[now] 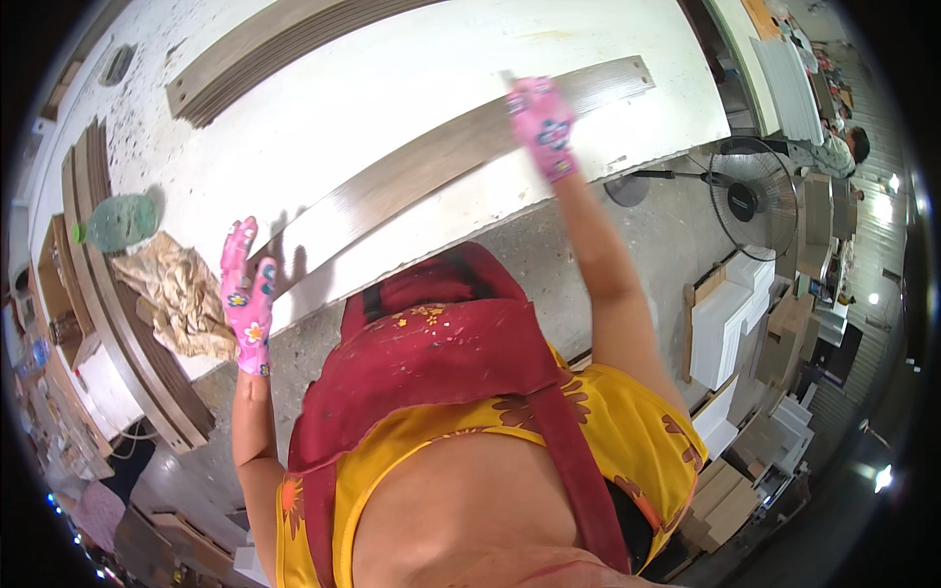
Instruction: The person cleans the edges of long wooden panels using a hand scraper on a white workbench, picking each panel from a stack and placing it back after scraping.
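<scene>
Plank [412, 174] on table [314, 127], cloth [181, 299] at left

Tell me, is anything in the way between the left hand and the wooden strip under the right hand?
Nothing visible stands between the left hand and the wooden strip; the hand is at the strip's left end. The crumpled cloth and green bottle are to the hand's left, out of the way.

Tabletop [323, 122] between plank [421, 167] and stack [255, 54] seems free, though glaring; cloth [181, 299] obstructs left.

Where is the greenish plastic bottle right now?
At the head view's left, the greenish bottle lies by stacked boards, just above the crumpled cloth, left of the left hand.
</scene>
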A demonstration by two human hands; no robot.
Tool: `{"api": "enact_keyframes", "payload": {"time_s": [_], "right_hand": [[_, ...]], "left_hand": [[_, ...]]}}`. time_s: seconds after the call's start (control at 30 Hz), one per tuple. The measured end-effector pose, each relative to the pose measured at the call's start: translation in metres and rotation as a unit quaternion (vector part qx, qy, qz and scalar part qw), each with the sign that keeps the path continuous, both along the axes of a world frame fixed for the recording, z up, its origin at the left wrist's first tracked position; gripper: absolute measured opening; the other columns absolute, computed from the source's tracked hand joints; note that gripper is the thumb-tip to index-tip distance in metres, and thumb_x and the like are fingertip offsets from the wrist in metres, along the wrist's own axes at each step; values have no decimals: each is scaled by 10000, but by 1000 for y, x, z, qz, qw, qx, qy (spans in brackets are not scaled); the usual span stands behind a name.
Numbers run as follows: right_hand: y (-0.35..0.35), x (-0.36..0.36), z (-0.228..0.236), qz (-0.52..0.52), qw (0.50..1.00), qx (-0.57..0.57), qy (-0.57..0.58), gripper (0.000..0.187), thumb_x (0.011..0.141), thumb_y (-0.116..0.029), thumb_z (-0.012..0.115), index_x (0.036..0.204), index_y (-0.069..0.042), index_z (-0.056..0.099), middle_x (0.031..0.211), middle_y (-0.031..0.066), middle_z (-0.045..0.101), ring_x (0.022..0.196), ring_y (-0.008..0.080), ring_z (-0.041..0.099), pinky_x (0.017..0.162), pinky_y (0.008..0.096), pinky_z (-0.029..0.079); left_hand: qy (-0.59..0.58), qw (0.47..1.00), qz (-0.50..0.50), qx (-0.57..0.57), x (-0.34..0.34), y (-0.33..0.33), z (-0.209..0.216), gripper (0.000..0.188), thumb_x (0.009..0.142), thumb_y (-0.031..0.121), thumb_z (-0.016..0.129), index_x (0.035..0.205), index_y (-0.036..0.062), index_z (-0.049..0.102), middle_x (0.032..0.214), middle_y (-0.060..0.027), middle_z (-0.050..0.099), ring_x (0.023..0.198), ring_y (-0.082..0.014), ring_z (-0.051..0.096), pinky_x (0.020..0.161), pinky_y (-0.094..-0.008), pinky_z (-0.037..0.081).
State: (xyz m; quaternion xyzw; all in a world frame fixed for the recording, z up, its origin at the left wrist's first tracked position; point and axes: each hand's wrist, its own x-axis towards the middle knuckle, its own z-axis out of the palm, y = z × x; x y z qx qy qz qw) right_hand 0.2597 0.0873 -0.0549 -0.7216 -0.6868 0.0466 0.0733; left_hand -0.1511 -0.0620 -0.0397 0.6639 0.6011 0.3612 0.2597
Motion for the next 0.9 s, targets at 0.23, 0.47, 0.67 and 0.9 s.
{"api": "enact_keyframes", "payload": {"time_s": [0.23, 0.47, 0.67, 0.9], "right_hand": [[62, 289, -22, -259, 954, 151, -25, 221, 827, -243, 555, 829, -42, 645, 739, 131, 648, 669, 245, 635, 622, 340, 514], [-12, 56, -23, 204, 962, 27, 180, 223, 878, -231, 491, 1002, -80, 598, 897, 80, 612, 810, 178, 598, 665, 303, 516], [45, 158, -54, 153, 951, 226, -146, 168, 840, -217, 526, 897, -96, 627, 852, 76, 632, 648, 175, 614, 604, 356, 520], [37, 352, -68, -358, 799, 300, 379, 179, 812, -123, 623, 926, 10, 662, 810, 86, 672, 695, 161, 613, 630, 280, 479]], "left_hand": [[223, 949, -222, -2, 87, 48, -15, 858, 747, 510, 657, 1399, 76, 305, 1428, -111, 343, 1358, -269, 242, 1127, -431, 111], [249, 935, -252, -11, 124, 75, -12, 1032, 548, 306, 823, 1384, 26, 288, 1368, -144, 401, 1239, -309, 395, 1066, -433, 255], [226, 940, -247, -65, 134, 83, -13, 987, 537, 178, 818, 1368, 11, 311, 1295, -167, 465, 1170, -311, 468, 1013, -391, 347], [170, 953, -243, -64, 140, 86, -7, 888, 531, 99, 804, 1314, 20, 393, 1256, -165, 472, 1163, -309, 461, 1009, -359, 366]]}}
